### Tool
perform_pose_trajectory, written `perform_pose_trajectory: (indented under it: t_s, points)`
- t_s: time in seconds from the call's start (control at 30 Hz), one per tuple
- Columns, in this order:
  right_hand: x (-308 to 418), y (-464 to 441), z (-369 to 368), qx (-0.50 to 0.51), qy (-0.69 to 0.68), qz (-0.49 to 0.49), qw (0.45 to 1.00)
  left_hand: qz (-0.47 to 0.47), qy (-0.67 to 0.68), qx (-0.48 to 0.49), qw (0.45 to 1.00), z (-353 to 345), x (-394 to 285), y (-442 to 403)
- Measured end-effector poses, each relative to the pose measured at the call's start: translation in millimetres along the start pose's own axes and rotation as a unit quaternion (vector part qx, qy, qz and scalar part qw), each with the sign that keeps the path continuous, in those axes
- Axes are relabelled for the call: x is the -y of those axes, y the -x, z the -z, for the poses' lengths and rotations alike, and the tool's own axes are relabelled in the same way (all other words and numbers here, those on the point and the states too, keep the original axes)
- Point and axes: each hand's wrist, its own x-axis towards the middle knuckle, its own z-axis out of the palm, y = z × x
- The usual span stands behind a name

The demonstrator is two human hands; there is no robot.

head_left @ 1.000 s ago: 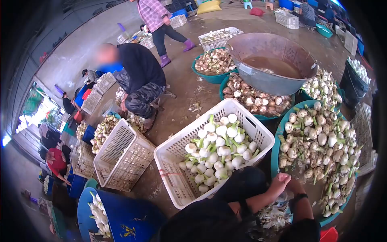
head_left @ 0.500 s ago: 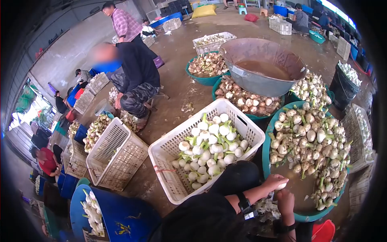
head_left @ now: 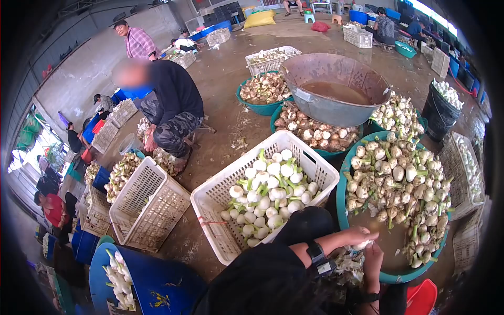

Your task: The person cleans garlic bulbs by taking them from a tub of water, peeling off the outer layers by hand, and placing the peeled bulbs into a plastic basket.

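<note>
My left hand (head_left: 357,237) is closed around a pale bulb (head_left: 363,244) beside the near rim of a green tub (head_left: 342,210). Close against it, my right hand (head_left: 373,253) has its fingers bent at the same bulb; whether a tool is in them cannot be made out. Unpeeled bulbs with stems (head_left: 404,178) are heaped in the tub over brownish water. Left of my hands, a white plastic crate (head_left: 210,231) holds clean white bulbs (head_left: 273,184) with green stems. Peeled skins (head_left: 349,265) lie below my hands.
A metal basin (head_left: 336,100) stands on tubs of bulbs beyond the crate. A person in dark clothes (head_left: 176,100) crouches at the left, near an upright crate (head_left: 152,205). A blue tub (head_left: 168,278) is at the lower left, and a red container (head_left: 421,297) at the lower right.
My hands have come together at the tub's near side, and a pale bulb now shows between them. The person in the checked shirt has moved left behind the crouching person. The view has shifted.
</note>
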Motion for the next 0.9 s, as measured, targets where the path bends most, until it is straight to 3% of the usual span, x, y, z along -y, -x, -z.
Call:
perform_pose_trajectory:
  t_s: [0.03, 0.1, 0.13, 0.17, 0.23, 0.3, 0.37, 0.4, 0.43, 0.47, 0.5, 0.57, 0.63, 0.67, 0.7, 0.73, 0.77, 0.8, 0.83, 0.9]
  points:
    - [-4, 0, 4, 0.001, 0.000, -0.001, 1.000, 0.001, 0.001, 0.000, 1.000, -1, -11, 14]
    - [-8, 0, 9, -0.053, 0.080, -0.025, 0.995, -0.121, -0.195, 0.050, 0.972, 0, -31, 42]
    - [-9, 0, 12, -0.053, 0.079, -0.026, 0.995, -0.232, -0.249, -0.007, 0.940, -10, -22, 45]
    - [-8, 1, 15, -0.029, -0.049, -0.126, 0.990, -0.232, -0.249, -0.004, 0.940, -14, -14, 43]
    - [-9, 0, 22, 0.019, -0.299, -0.311, 0.902, -0.476, -0.383, -0.081, 0.788, -15, -10, 42]
    - [-15, 4, 29, 0.046, -0.304, -0.281, 0.909, -0.475, -0.414, -0.082, 0.772, -12, -11, 39]
    - [17, 5, 24, -0.045, -0.415, -0.240, 0.876, -0.272, -0.154, 0.010, 0.950, -13, -8, 31]
    - [38, 10, 20, -0.069, -0.353, -0.193, 0.913, -0.301, -0.121, -0.028, 0.945, -14, 1, 26]
    - [38, 11, 17, -0.063, -0.492, -0.160, 0.853, -0.318, -0.088, -0.050, 0.943, -11, -1, 24]
    - [45, 14, 12, -0.059, -0.473, -0.115, 0.872, -0.294, 0.216, -0.030, 0.931, -21, 20, 5]
    - [51, 21, 11, -0.064, -0.447, -0.072, 0.889, -0.206, 0.299, -0.056, 0.930, -17, 12, 9]
    - [38, 46, 23, -0.018, -0.109, -0.059, 0.992, -0.044, 0.412, -0.094, 0.905, -17, -6, 28]
    - [53, 55, 27, 0.006, 0.062, 0.111, 0.992, 0.015, 0.539, -0.026, 0.842, -20, 43, -4]
    - [55, 60, 28, 0.015, 0.062, 0.146, 0.987, 0.045, 0.568, -0.028, 0.821, -13, 71, -16]
    - [57, 65, 32, 0.028, 0.061, 0.183, 0.981, 0.003, 0.636, -0.054, 0.770, -12, 46, -8]
    - [65, 75, 38, -0.015, 0.003, 0.103, 0.995, 0.053, 0.618, -0.081, 0.780, 6, 69, -16]
    - [71, 76, 47, -0.057, -0.061, 0.037, 0.996, 0.066, 0.637, -0.050, 0.766, 12, 50, -6]
    - [59, 75, 60, -0.112, -0.244, 0.031, 0.963, 0.116, 0.629, -0.088, 0.764, 10, 27, 1]
    - [56, 69, 72, -0.161, -0.420, 0.030, 0.893, 0.137, 0.633, -0.066, 0.759, 13, 25, 1]
    - [74, 55, 84, -0.293, -0.495, 0.039, 0.817, 0.147, 0.613, -0.028, 0.776, 18, 17, 5]
